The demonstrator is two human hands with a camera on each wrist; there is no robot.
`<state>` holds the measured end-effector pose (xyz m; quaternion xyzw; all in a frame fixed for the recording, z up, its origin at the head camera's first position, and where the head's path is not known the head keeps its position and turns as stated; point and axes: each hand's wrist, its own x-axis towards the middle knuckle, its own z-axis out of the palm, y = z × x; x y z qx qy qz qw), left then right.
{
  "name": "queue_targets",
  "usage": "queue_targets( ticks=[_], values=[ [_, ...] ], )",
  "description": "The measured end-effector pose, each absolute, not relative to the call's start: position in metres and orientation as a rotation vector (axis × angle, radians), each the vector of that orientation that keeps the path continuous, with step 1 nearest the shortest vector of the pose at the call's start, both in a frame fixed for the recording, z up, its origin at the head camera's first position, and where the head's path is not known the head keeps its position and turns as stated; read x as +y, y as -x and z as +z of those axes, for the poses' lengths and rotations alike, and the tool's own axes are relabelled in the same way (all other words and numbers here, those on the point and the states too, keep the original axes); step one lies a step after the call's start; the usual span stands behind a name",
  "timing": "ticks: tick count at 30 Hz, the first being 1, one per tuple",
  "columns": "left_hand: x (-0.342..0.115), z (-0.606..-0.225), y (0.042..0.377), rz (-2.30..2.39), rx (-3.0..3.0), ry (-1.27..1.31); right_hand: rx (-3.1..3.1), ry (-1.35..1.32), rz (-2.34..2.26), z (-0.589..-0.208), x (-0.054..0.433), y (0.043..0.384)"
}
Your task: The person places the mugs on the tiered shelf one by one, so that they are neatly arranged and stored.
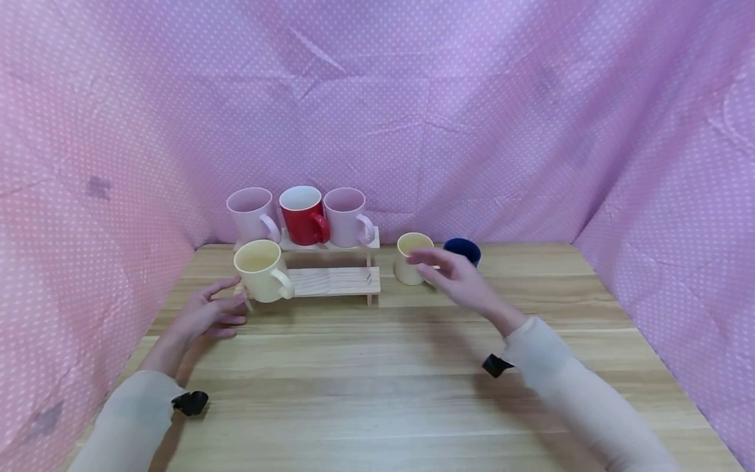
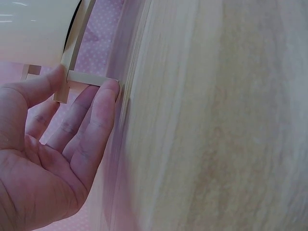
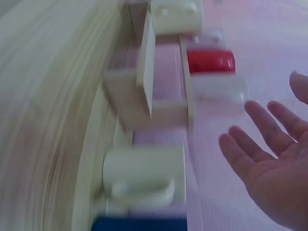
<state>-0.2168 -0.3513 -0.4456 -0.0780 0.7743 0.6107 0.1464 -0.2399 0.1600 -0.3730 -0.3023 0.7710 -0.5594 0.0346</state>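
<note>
A two-tier wooden rack (image 1: pixel 330 282) stands at the back left of the table. My left hand (image 1: pixel 206 313) holds its lower left end; in the left wrist view the thumb (image 2: pixel 45 86) lies on the board and the fingers curl by the leg. Beside that hand, a cream mug (image 1: pixel 259 278) sits on the lower tier. My right hand (image 1: pixel 457 282) hovers with fingers spread and nothing in it. Behind and partly under it in the head view are a second cream mug (image 1: pixel 407 269) and a dark blue mug (image 1: pixel 463 248), both on the table.
On the upper tier stand a pale pink mug (image 1: pixel 250 219), a red mug (image 1: pixel 302 223) with a white inside, and another pale pink mug (image 1: pixel 343 226). Pink dotted cloth (image 1: pixel 377 131) hangs around the back and sides of the wooden table (image 1: pixel 366 393).
</note>
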Motion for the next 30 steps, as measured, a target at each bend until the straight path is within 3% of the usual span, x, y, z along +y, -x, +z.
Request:
queue_targets(
  ticks=[7,15,30],
  values=[
    [-0.352,-0.445,0.218,1.761,2.231,0.215,2.568,0.750,-2.026,-0.386,0.218,0.244],
    [-0.352,-0.446,0.218,1.766,2.227,0.208,2.716,0.415,-1.882,-0.411,0.259,0.244],
    [-0.350,-0.445,0.216,1.772,2.230,0.240,2.472,0.154,-1.691,-0.443,0.261,0.239]
  ],
)
